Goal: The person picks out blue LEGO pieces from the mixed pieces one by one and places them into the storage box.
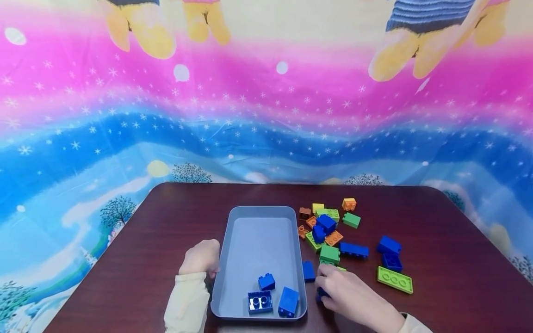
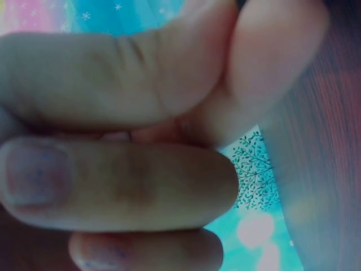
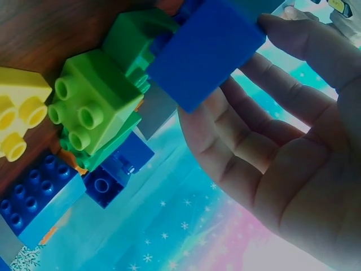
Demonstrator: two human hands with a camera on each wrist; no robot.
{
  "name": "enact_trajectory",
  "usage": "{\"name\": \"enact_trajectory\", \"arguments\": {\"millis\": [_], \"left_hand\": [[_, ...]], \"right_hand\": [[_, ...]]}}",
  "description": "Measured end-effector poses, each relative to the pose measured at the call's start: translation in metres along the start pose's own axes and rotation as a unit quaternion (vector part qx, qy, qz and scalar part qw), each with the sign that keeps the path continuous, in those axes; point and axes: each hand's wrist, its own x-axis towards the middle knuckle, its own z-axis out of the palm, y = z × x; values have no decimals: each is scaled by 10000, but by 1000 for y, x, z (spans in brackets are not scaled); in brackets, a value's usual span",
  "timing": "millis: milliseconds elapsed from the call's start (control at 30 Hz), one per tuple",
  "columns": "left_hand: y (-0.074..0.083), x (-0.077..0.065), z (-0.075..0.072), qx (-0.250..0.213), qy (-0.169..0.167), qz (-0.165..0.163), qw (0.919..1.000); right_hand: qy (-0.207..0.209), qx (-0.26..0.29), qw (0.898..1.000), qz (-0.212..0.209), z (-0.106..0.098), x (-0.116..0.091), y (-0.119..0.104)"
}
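My left hand (image 1: 201,257) is beside the left rim of a grey tray (image 1: 260,247), its fingers curled. The left wrist view shows those curled fingers (image 2: 124,180) close up, with nothing visible between them. Right of the tray, my right hand (image 1: 347,293) holds a blue toy brick (image 3: 208,53) between thumb and fingertips; from the head it is mostly hidden under the hand. Inside the tray's near end lie three blue bricks: a small one (image 1: 266,281), one showing its hollow underside (image 1: 260,303) and a taller one (image 1: 288,301).
A loose pile of bricks lies right of the tray, with a green brick (image 1: 329,255), a long blue brick (image 1: 354,250) and an orange brick (image 1: 349,204). Farther right are a lime plate (image 1: 394,280) and two blue bricks (image 1: 389,245). A printed cloth (image 1: 266,115) hangs behind the table.
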Motion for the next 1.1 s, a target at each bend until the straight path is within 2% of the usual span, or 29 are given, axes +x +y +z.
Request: {"name": "enact_trajectory", "arguments": {"millis": [467,800,933,1100], "left_hand": [[-2,6,4,6,-109,4,9999],[-3,5,1,21,-70,-31,10000],[-3,4,1,56,-86,-4,9999],[-2,4,2,68,-65,20,10000]], "right_hand": [[752,-287,9965,-230,-3,14,-9],[1559,-977,9820,-425,-6,29,-19],[1753,-897,9790,-518,-9,35,-25],[1809,-700,9794,-559,-9,45,-32]]}}
